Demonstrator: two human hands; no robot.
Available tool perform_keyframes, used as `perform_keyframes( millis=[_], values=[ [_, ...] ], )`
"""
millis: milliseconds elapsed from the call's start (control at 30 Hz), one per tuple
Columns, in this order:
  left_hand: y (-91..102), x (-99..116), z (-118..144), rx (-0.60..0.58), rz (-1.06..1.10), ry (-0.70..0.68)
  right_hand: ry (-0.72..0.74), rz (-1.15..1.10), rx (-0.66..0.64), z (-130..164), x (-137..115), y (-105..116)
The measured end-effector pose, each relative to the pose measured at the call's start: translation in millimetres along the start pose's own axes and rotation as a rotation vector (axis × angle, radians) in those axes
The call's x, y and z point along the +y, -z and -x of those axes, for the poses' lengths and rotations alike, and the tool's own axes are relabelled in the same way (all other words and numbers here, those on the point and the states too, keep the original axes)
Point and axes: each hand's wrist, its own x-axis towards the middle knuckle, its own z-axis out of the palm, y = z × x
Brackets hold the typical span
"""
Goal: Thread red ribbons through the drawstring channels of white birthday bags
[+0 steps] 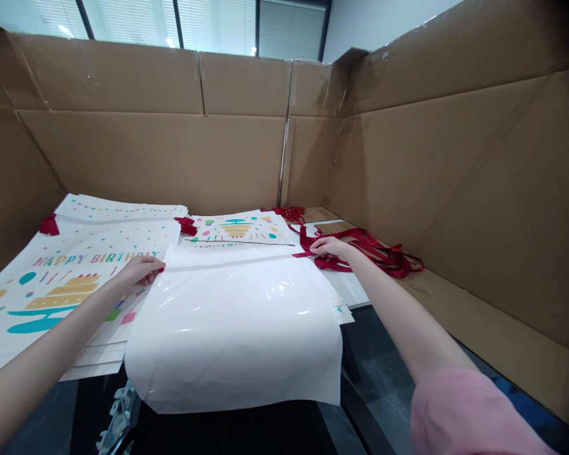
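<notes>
A glossy white sheet (246,316) lies in front of me, its lower part curling over the front edge. Its back edge is folded over, and a printed cake and inverted letters show beyond the fold. My left hand (143,270) is closed at the sheet's left edge, with a small bit of red ribbon (162,270) at the fingertips. At the opposite edge, my right hand (330,248) pinches a red ribbon (303,254) whose end reaches onto the sheet. Whether the ribbon runs through between the hands is hidden.
Printed "Happy Birthday" sheets (99,230) with red ribbon at their corners are stacked on the left. A tangle of red ribbons (384,253) lies on the right. Tall cardboard walls (161,151) enclose the back and sides. A dark floor shows below.
</notes>
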Motion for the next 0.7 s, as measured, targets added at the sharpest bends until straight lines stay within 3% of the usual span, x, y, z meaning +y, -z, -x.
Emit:
perform_keyframes(
  millis=[300, 700],
  values=[
    [-4.0, 12, 11, 0.028, -0.017, 0.040, 0.005, -0.061, -0.022, -9, 10, 1],
    [-2.9, 4, 5, 0.011, 0.013, 0.028, 0.017, -0.051, -0.006, -7, 9, 2]
  ],
)
